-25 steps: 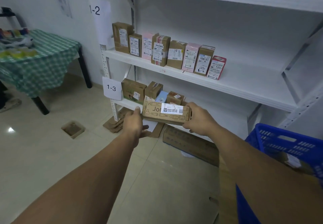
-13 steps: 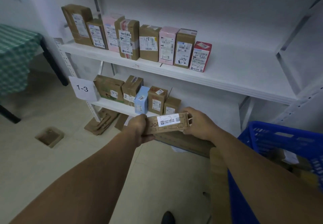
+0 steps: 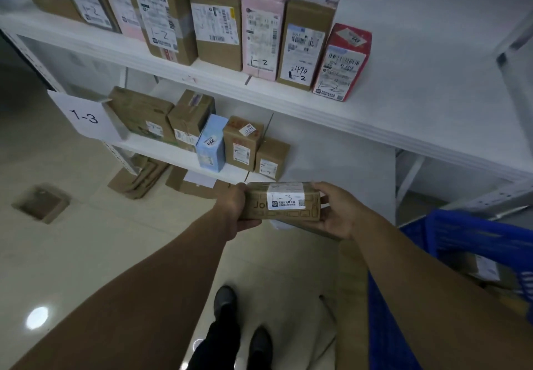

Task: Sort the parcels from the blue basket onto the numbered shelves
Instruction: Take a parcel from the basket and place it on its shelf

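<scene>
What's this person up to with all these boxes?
A person is sorting parcels onto shelves. The left hand and right hand hold a brown parcel by its ends, just in front of the lower shelf. Its label reads 1-3, matching the sign on that shelf, where other parcels stand. It is not yet set down. The blue basket is at the right.

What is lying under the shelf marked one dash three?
Flattened cardboard lies on the floor under the 1-3 shelf. Farther right, the parcel being held hides most of that space.

Both hands [image 3: 288, 211] grip a brown parcel [image 3: 281, 202] before the 1-3 shelf [image 3: 173, 153].
</scene>
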